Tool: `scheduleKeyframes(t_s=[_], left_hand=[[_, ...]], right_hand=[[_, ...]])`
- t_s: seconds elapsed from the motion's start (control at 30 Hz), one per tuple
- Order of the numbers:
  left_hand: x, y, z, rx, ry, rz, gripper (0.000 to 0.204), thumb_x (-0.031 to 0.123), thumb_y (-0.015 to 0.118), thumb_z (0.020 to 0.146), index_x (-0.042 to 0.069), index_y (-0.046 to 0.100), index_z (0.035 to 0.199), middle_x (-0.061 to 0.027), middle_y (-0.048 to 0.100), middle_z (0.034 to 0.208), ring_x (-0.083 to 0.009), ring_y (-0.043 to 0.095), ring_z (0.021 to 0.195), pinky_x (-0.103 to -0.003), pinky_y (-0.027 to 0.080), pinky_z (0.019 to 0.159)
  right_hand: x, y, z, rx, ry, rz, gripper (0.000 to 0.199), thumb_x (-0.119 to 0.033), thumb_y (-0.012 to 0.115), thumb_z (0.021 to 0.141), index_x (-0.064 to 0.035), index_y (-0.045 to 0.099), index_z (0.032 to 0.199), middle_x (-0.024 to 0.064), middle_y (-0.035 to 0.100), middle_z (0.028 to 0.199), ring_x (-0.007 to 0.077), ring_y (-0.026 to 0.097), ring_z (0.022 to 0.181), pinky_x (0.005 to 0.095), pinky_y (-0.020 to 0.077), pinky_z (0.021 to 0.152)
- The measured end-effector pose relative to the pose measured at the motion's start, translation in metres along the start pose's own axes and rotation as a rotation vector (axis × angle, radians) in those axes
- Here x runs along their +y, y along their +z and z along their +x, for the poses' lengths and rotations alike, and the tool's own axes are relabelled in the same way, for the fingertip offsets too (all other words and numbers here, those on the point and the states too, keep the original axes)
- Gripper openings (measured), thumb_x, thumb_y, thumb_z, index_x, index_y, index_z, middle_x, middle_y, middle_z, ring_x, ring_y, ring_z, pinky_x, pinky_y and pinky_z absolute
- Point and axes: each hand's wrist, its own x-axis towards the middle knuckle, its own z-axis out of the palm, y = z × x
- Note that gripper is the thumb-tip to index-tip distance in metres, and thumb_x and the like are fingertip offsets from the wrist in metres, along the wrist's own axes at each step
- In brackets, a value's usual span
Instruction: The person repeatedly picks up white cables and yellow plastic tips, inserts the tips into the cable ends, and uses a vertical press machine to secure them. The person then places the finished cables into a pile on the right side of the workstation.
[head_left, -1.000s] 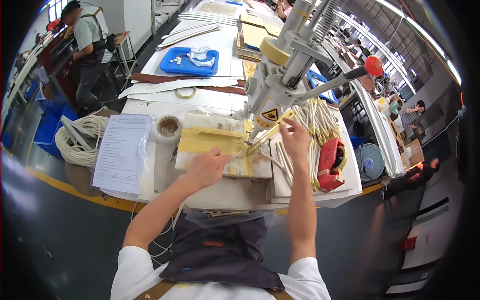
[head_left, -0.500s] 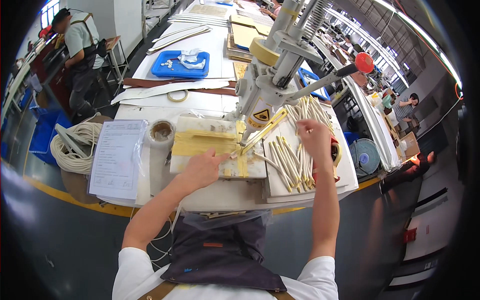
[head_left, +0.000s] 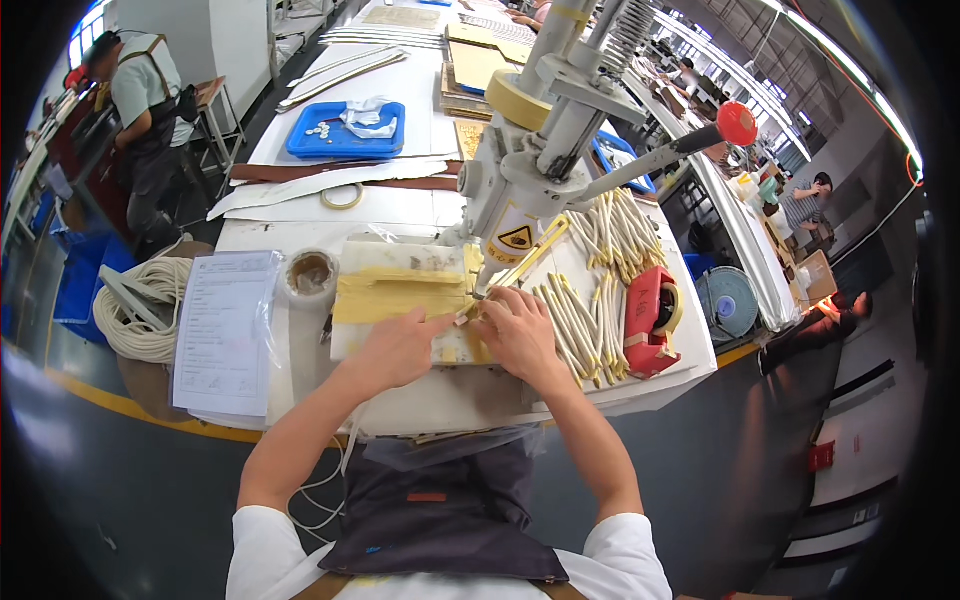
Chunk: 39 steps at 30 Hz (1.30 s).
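Under the grey hand press point(head_left: 490, 225), the index finger and thumb of my left hand point(head_left: 395, 350) close on a short pale cord end point(head_left: 462, 319). It lies at the edge of the yellow-taped white block point(head_left: 385, 295). My right hand point(head_left: 520, 335) is beside it, fingers curled in below the press tip; what they hold, if anything, is hidden. Just behind that hand a yellow slotted strip point(head_left: 540, 247) slants up to the right. Cream cords with yellow ends point(head_left: 570, 325) lie in a bundle to the right, with more cords point(head_left: 615, 230) behind them.
The press lever ends in a red knob point(head_left: 736, 124) at the upper right. A red tape dispenser point(head_left: 648, 325) stands by the cords. On the left are a tape roll point(head_left: 311, 275), a paper sheet point(head_left: 228, 330) and coiled cord point(head_left: 150, 305). A blue tray point(head_left: 347, 140) sits farther back.
My right hand has come left and down from above the cords to the press tip, uncovering the red tape dispenser. My left hand stays by the cord end.
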Motion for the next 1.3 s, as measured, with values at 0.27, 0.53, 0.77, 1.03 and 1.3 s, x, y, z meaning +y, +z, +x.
scheduleKeyframes(t_s=[0.27, 0.53, 0.77, 1.03, 1.3], left_hand=[[0.005, -0.002, 0.000, -0.004, 0.028, 0.018, 0.049, 0.004, 0.055, 0.087, 0.014, 0.063, 0.134, -0.0151, 0.062, 0.086, -0.0356, 0.064, 0.075, -0.047, 0.053, 0.067], [0.003, 0.000, 0.001, 0.016, 0.047, 0.028, 0.049, 0.004, 0.055, 0.086, 0.013, 0.063, 0.134, -0.0136, 0.062, 0.086, -0.0353, 0.064, 0.074, -0.047, 0.054, 0.066], [0.004, -0.002, 0.003, -0.038, 0.018, 0.029, 0.049, 0.004, 0.054, 0.087, 0.012, 0.063, 0.134, -0.0136, 0.062, 0.088, -0.0354, 0.064, 0.076, -0.047, 0.052, 0.067], [0.004, -0.009, 0.002, -0.074, -0.010, -0.011, 0.048, 0.004, 0.053, 0.089, 0.011, 0.062, 0.136, -0.0156, 0.062, 0.087, -0.0368, 0.062, 0.078, -0.048, 0.049, 0.070], [-0.001, -0.007, 0.009, -0.075, 0.022, -0.055, 0.046, 0.003, 0.051, 0.091, 0.010, 0.064, 0.134, -0.0167, 0.061, 0.084, -0.0370, 0.062, 0.078, -0.047, 0.048, 0.071]], right_hand=[[0.003, 0.001, -0.006, -0.030, 0.041, 0.058, 0.036, -0.030, 0.075, 0.086, -0.0123, 0.071, 0.117, 0.0112, 0.061, 0.132, 0.0316, 0.057, 0.123, 0.0465, 0.0427, 0.103], [0.041, -0.023, -0.002, -0.011, 0.160, 0.281, 0.032, -0.007, 0.075, 0.085, -0.0056, 0.072, 0.117, 0.0157, 0.065, 0.131, 0.0332, 0.061, 0.122, 0.0407, 0.0504, 0.101], [0.071, -0.199, 0.104, 0.767, 0.219, 1.418, 0.057, -0.043, 0.042, 0.107, 0.0023, 0.053, 0.139, 0.0202, 0.062, 0.136, 0.0299, 0.061, 0.119, 0.0449, 0.0430, 0.109], [0.037, -0.266, 0.159, 0.378, -0.050, 1.403, 0.028, -0.024, 0.054, 0.103, -0.0012, 0.062, 0.090, 0.0036, 0.046, 0.067, 0.0143, 0.042, 0.059, 0.0347, 0.0397, 0.068], [0.027, -0.260, 0.158, 0.526, 0.002, 1.275, 0.028, -0.025, 0.056, 0.102, -0.0037, 0.057, 0.082, 0.0027, 0.044, 0.064, 0.0143, 0.041, 0.057, 0.0349, 0.0404, 0.066]])
